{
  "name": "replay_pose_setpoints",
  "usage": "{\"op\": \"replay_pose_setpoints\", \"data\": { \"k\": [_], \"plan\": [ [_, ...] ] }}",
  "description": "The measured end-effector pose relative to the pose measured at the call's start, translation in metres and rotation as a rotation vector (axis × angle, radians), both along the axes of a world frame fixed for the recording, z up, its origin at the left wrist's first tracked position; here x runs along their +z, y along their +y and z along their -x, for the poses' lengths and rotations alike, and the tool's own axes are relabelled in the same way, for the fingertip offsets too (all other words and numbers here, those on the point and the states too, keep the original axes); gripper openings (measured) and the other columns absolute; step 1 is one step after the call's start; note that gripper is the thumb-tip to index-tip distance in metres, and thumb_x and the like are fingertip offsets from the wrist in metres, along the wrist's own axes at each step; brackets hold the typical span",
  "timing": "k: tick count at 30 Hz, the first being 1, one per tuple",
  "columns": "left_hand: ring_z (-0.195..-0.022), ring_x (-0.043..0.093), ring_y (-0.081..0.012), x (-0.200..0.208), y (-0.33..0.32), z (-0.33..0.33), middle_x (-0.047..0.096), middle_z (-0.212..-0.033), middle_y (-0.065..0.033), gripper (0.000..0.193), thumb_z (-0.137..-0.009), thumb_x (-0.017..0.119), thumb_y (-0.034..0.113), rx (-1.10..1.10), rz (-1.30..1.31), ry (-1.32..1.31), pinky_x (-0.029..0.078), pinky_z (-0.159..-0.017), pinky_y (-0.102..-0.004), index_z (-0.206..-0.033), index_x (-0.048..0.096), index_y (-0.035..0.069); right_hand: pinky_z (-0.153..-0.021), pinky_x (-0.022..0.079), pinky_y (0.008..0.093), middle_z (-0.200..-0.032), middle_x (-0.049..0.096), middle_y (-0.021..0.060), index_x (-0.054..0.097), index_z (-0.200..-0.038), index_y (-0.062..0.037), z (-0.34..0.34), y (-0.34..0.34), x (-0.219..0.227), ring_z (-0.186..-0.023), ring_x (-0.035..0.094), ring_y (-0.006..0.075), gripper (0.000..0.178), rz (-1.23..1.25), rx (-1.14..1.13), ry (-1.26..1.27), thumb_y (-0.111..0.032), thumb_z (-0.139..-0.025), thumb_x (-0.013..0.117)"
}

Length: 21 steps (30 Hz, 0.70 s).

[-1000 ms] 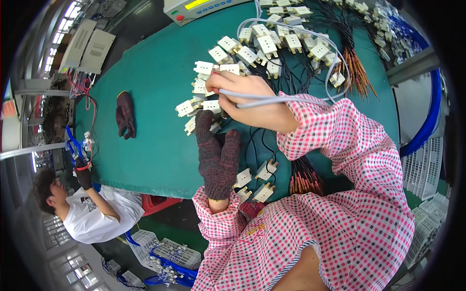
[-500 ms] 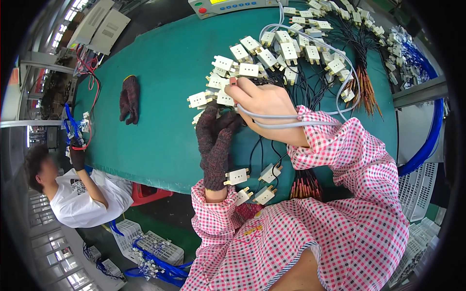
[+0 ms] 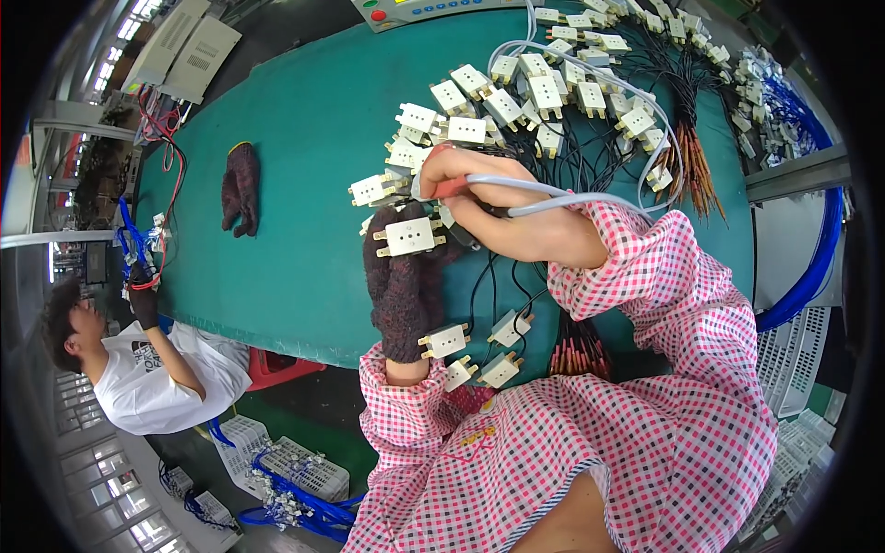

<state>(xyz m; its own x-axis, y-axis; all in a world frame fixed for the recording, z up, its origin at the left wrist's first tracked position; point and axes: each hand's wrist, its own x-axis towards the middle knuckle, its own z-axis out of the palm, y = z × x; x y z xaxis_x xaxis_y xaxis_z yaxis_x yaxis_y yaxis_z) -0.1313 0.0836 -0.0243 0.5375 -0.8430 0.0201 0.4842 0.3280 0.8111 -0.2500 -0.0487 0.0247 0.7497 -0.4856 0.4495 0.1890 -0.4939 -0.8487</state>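
Note:
A white rectangular connector block (image 3: 409, 237) with brass terminal tabs at its ends lies across the fingers of my left hand (image 3: 398, 295). That hand wears a dark knitted glove and is closed on the block; the fingertips are partly hidden. Just right of it, my bare right hand (image 3: 516, 198) grips a red test probe (image 3: 450, 188) joined to a grey cable (image 3: 544, 205). The probe's tip is hard to make out. Beyond both hands lies a pile of similar white blocks (image 3: 467, 130) with black wires. Several more blocks (image 3: 448, 341) rest near my left wrist.
A loose dark glove (image 3: 241, 189) lies on the green tabletop (image 3: 304, 157). At the far edge stands a test instrument (image 3: 415, 11). Bundled wire ends (image 3: 687, 175) lie at right. A co-worker's gloved hand (image 3: 144, 300) is at the left edge, beside red leads.
My left hand has turned, bringing a white connector block into view on its fingers. My right hand has rotated and come slightly nearer, with the red probe now pointing left.

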Motion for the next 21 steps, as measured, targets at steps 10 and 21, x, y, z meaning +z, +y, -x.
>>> {"op": "replay_pose_setpoints", "data": {
  "k": [10,21],
  "plan": [
    [-0.066,0.052,-0.0111,-0.013,0.013,-0.016,0.058,-0.095,-0.0050,0.050,-0.092,0.058,0.033,-0.103,-0.183,-0.201,0.044,-0.055,-0.0249,-0.131,0.043,0.005,-0.074,0.045,0.0262,-0.093,0.054,0.0060,0.055,-0.095,0.0026,-0.002,-0.007,-0.001,-0.083,0.054,0.0141,0.025,-0.418,0.355,-0.166,0.000,-0.071,0.049],
    [-0.072,0.055,-0.0103,-0.008,0.009,-0.010,0.058,-0.096,-0.0026,0.049,-0.090,0.057,0.040,-0.070,-0.297,-0.098,0.046,-0.058,-0.0226,-0.125,0.046,0.008,-0.080,0.045,0.0295,-0.101,0.053,0.0094,0.054,-0.092,0.0051,0.000,-0.015,-0.011,-0.087,0.054,0.0181,0.020,-0.489,0.421,-0.027,0.004,-0.074,0.046]
  ]
}}
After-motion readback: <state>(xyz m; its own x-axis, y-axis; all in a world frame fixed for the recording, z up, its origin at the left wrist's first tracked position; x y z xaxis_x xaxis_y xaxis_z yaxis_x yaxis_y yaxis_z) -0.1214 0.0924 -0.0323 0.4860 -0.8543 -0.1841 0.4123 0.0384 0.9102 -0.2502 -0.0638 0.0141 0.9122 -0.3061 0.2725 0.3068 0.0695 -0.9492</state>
